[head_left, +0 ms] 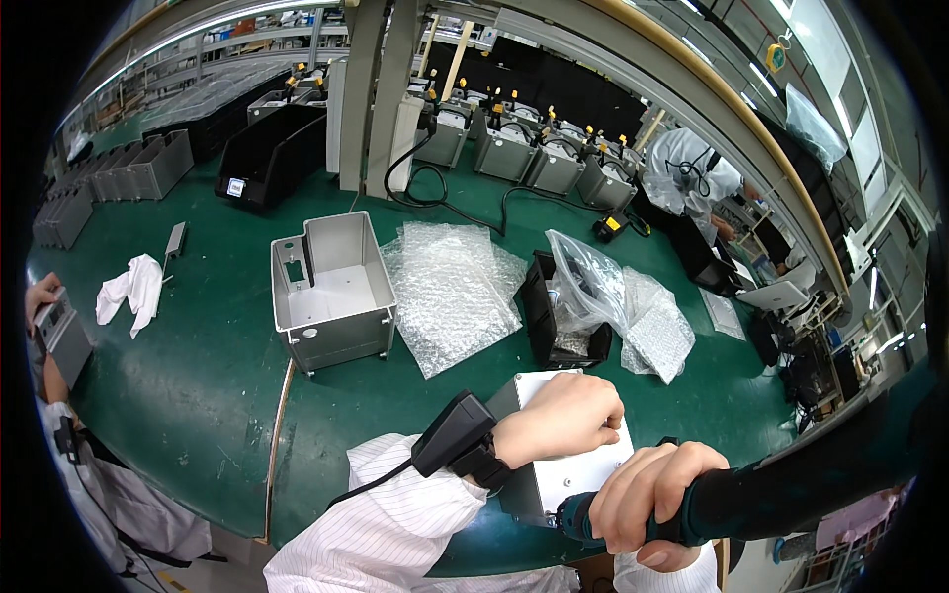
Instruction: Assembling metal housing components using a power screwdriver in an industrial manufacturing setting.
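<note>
Holding a power driver [771, 499] beside a white-topped box [585, 472]

Wrapping the right grip [650, 496] round the driver, with its nose by the box's near edge. Resting the left grip [563, 417], curled, on the box; cannot tell whether pinching anything. Having the box on the green table [188, 395], near a black bin [539, 321].

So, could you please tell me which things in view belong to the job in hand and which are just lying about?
In the job, it seems:
silver metal box, under the left hand
dark power tool, gripped by the right hand

Apparently just lying about:
bubble wrap
black bin
white cloth
open grey case
</note>
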Tool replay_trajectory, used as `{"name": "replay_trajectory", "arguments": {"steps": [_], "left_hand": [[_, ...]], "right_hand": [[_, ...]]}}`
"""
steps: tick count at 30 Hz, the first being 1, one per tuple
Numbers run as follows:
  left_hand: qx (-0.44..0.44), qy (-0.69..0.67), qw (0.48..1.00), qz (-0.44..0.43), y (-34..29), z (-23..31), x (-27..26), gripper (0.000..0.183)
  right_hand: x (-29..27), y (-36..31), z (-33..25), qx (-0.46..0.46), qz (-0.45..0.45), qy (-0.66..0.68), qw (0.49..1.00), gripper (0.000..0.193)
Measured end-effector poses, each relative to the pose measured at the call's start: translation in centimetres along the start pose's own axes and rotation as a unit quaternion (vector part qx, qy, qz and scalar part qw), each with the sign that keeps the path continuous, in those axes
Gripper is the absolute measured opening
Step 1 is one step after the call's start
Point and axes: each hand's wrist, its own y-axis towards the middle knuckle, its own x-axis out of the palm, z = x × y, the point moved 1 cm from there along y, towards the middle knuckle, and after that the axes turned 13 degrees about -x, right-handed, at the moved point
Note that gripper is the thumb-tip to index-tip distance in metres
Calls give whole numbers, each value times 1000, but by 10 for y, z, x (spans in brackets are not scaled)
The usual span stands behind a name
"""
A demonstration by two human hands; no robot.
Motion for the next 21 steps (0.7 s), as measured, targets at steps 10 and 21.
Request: {"name": "replay_trajectory", "arguments": {"steps": [10,21], "left_hand": [[-2,1,1000,5,-1,0,0,15],[-3,0,1000,5,0,2,0,15]], "right_hand": [[0,1,1,4,13,13,1000,32],[-4,-1,0,-7,-4,28,1000,33]]}}
